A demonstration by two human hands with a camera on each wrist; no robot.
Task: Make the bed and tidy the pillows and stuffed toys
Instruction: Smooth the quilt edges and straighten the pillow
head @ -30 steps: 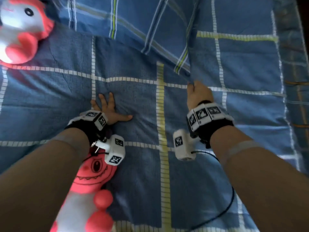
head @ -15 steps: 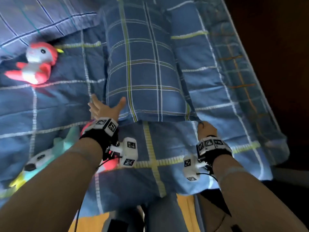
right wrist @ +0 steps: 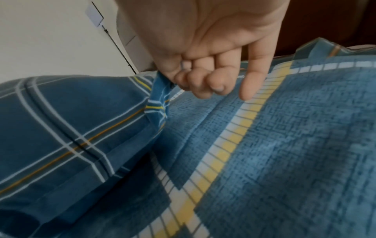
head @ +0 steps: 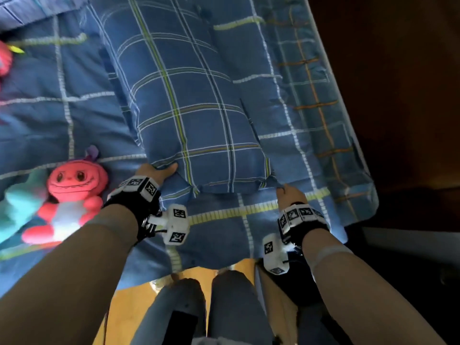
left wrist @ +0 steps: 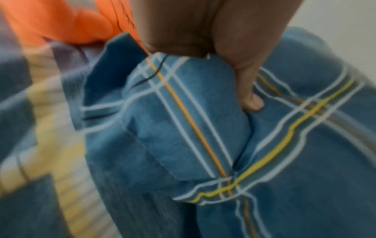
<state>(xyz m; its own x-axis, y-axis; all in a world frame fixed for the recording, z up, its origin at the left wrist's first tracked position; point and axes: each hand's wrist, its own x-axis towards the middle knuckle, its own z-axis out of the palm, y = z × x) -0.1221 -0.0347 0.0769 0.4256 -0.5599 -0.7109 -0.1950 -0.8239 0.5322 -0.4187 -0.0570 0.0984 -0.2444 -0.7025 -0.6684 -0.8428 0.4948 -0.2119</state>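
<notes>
Since half a second ago the left hand [head: 159,174] has dropped onto the pillow [head: 199,115], clutching its near left corner; the right hand [head: 290,195] pinches the right corner. Pillow lies lengthwise on the bed [head: 311,210]. Next: lift and place it squarely.

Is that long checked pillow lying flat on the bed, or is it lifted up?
Mostly flat. The pillow lies lengthwise on the bedspread; the left hand grips one near corner, and the right hand pinches the other corner's flap.
</notes>
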